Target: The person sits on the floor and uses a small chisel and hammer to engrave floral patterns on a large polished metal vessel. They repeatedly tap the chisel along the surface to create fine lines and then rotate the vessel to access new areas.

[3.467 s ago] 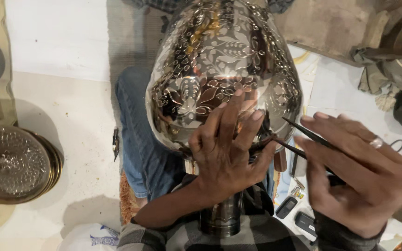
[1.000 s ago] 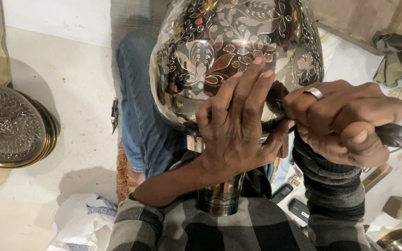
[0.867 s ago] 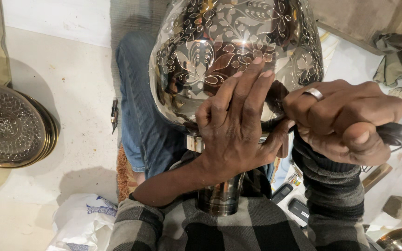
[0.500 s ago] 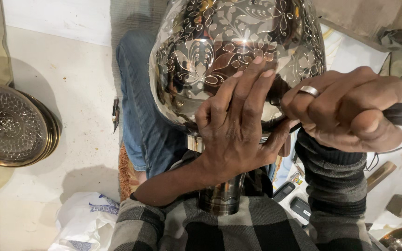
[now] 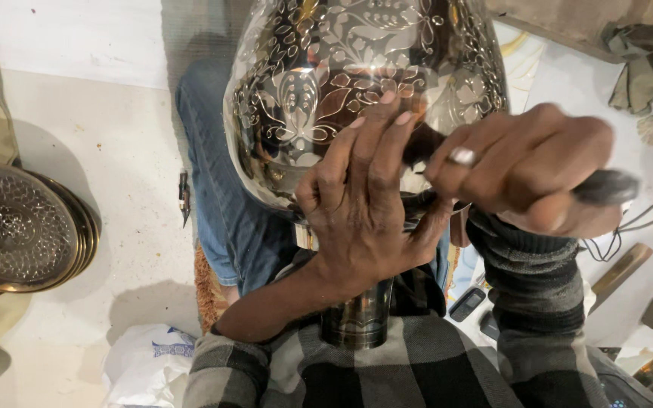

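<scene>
Left hand: the left hand (image 5: 364, 211) lies flat on the lower side of the engraved metal vase (image 5: 357, 98). Its fingers (image 5: 383, 132) are stretched and close together, pointing up over the floral pattern, and the thumb goes to the right, under the right hand. It presses on the vase and grips nothing.

Right hand: the right hand (image 5: 527, 170) is closed like a fist around a dark tool handle (image 5: 606, 187), which comes out at the right side of the fist. A ring (image 5: 462, 156) is on one finger. The knuckles are just beside the vase wall, and the working end of the tool is hidden behind the fingers, so I cannot tell if it touches the metal.

Vase: big, shiny, silver-coloured, with leaves and flowers cut in the surface. It rests on the lap of the person, over the blue jeans (image 5: 221, 204), with its narrow neck (image 5: 357, 321) pointing to the checked shirt (image 5: 387, 370).

Left side of the floor: a stack of round embossed brass plates (image 5: 24, 227) lies well apart from the hands, and a small pointed tool (image 5: 184, 198) lies beside the jeans.

Below: a white plastic bag (image 5: 149, 366) lies near the left elbow.

Right side: a wooden handle (image 5: 621, 270) and a dark cord (image 5: 644, 219) lie on the white floor (image 5: 115, 128).
</scene>
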{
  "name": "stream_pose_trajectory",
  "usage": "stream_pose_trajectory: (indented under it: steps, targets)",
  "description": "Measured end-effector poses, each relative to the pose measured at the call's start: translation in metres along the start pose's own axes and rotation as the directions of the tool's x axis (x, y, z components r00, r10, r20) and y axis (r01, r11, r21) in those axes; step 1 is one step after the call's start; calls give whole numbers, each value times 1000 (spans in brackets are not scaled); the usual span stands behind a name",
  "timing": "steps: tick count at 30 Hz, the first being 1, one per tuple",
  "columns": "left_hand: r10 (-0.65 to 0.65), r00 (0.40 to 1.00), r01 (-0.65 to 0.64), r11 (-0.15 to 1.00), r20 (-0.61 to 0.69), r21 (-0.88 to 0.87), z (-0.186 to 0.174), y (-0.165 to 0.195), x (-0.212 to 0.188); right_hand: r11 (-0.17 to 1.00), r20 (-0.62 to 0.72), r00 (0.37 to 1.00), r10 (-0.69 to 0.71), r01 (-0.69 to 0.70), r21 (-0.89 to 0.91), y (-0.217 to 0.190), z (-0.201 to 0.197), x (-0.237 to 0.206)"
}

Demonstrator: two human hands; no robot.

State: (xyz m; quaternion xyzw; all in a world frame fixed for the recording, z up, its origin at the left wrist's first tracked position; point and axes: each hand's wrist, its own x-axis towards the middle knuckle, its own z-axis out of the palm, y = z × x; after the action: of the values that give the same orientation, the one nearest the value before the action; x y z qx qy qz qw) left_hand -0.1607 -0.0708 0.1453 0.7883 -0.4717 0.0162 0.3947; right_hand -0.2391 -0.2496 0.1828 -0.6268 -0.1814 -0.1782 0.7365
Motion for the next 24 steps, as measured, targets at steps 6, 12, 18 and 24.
stream_pose_trajectory:
  steps: [6,12,18,24]
  targets:
    - [11,1000,-11,1000,25,7,-2,-1,-1,999,-59,997,51,-49,21,-1,5,-1]
    - [52,998,-50,996,25,-68,-5,-4,-2,989,-389,916,-101,51,-136,6,7,-34]
    - [180,983,-181,932,-32,-314,-15,-19,-3,808,-582,774,-250,-164,-566,1,37,-76]
    - [185,967,-254,749,-175,-612,-16,-27,-12,592,-725,674,-142,-529,-608,-32,76,-70]
